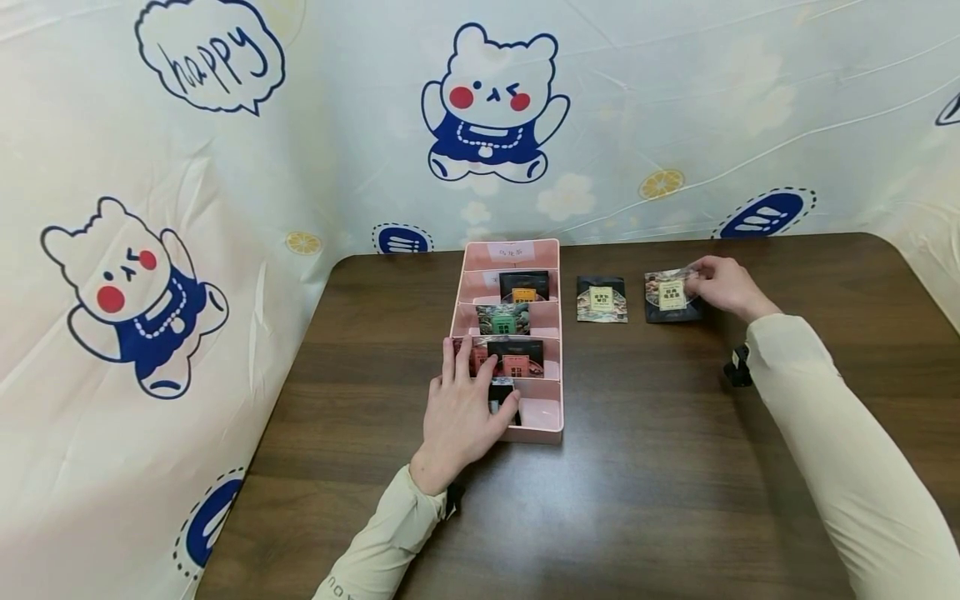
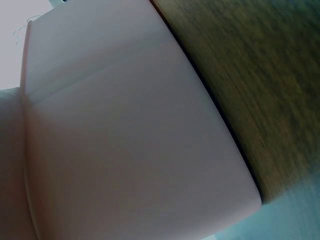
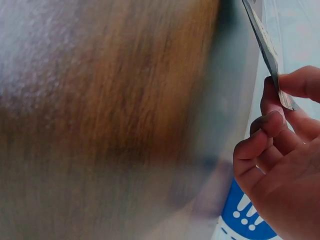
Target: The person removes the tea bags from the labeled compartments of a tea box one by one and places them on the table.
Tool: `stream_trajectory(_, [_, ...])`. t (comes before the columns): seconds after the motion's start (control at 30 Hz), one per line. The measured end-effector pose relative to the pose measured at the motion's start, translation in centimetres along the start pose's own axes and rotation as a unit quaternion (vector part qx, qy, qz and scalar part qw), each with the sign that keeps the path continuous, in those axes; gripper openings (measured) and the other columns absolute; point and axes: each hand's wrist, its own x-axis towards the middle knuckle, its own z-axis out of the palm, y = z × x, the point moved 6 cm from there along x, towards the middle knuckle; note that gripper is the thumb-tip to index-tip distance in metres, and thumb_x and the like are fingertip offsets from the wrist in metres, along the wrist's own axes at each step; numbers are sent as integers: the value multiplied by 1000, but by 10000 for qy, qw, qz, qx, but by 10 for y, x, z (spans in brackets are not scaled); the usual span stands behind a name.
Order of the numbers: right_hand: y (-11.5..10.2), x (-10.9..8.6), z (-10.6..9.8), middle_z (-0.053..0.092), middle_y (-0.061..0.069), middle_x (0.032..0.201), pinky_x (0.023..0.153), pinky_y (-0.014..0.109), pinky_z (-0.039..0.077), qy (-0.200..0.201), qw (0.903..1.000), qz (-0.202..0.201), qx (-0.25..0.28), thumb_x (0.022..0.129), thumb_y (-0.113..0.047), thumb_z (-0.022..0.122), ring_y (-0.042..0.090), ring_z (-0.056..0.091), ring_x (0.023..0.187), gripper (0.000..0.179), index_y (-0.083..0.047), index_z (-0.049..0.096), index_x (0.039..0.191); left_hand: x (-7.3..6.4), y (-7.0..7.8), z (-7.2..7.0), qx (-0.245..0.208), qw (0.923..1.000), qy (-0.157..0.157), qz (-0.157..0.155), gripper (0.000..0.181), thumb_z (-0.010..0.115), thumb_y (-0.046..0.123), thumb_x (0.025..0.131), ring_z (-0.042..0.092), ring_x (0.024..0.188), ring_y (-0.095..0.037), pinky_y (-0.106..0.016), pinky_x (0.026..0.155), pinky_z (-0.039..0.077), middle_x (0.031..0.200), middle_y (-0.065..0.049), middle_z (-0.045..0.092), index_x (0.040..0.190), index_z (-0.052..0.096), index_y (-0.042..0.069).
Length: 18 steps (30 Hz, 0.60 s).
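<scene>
A pink divided box [image 1: 543, 414] stands on the table with sachets upright in several of its compartments. My left hand [image 1: 461, 417] rests over its near left side, fingers spread and mostly straight, thumb over the front compartment. Part of a black packet [image 1: 504, 392] shows beside that thumb. At the right, my right hand [image 1: 726, 285] pinches the right edge of a dark sachet with a pale yellow label [image 1: 670, 294]. In the right wrist view the sachet [image 3: 267, 47] appears edge-on between thumb and fingertips. A similar sachet [image 1: 602, 300] lies between it and the box.
The brown wooden table [image 1: 637, 500] reaches back to a printed cloth [image 1: 615, 125]. Inside the box, sachets with orange [image 1: 524, 287], green [image 1: 504, 319] and red [image 1: 517, 360] labels stand behind one another. In the left wrist view, the box's side wall [image 2: 125, 140] fills most of the picture.
</scene>
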Motion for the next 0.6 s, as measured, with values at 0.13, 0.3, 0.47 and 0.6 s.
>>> stream_trajectory(0.13, [4,1,1,49,36,127,94,55,39,-59,9999,29,-96,95,-26,49,41,49,108,55,10,41,136,0,0,0,-2,10000,33,15,61,49,58,88,13,149,-39,-57,91,43,157,-14,28,135,56,19])
stream_trajectory(0.3, [7,1,2,48,36,127,96,57,38,-80,9997,103,-183,94,-27,50,42,48,109,58,12,39,136,0,-1,1,-1,10000,13,10,61,49,58,88,15,149,-39,-57,91,43,157,-14,28,135,55,19])
stream_trajectory(0.47, [9,1,3,49,36,125,95,56,39,-1,9996,165,-223,93,-26,53,42,49,107,59,14,38,135,0,-1,2,26,10000,11,26,62,48,59,88,15,148,-40,-57,91,44,157,-14,28,135,56,19])
stream_trajectory(0.6, [10,2,3,51,36,123,92,55,40,78,9995,146,-284,92,-25,55,42,51,106,59,14,39,134,0,-1,1,27,10000,11,39,62,48,59,88,15,148,-40,-57,91,44,157,-13,27,134,56,19])
